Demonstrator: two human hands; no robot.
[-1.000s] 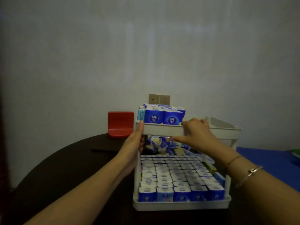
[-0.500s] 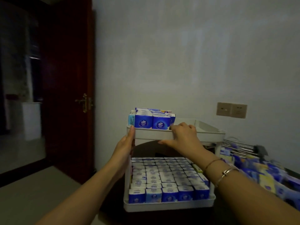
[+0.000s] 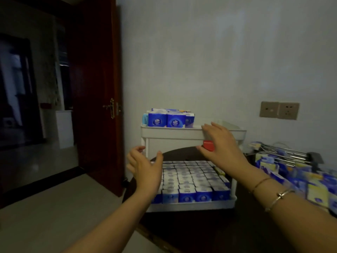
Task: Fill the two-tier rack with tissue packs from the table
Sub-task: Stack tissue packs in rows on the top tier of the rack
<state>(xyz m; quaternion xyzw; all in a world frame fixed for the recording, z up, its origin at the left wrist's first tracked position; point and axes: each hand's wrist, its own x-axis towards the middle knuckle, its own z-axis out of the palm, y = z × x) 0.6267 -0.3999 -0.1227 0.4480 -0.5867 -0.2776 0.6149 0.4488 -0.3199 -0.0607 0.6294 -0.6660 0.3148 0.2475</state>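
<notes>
A: The white two-tier rack [image 3: 189, 134] is standing on the dark round table [image 3: 209, 232], close to its left edge; open floor is lying just beyond that edge, with a dark red door [image 3: 94, 92] behind it.

B: And the hands — the left hand [image 3: 145, 168] is hovering by the rack's left post, fingers loosely spread, gripping nothing; the right hand [image 3: 221, 145] is reaching at the upper tier's front rim, fingers straight; whether it is touching, I cannot tell.

A: Tissue packs are filling the lower tier [image 3: 191, 179]; a few are sitting on the upper tier's left part [image 3: 167, 119].

B: A loose heap of packs [image 3: 295, 178] is crowding the table on the right; a red object [image 3: 207, 145] is showing behind the right hand's fingers.
</notes>
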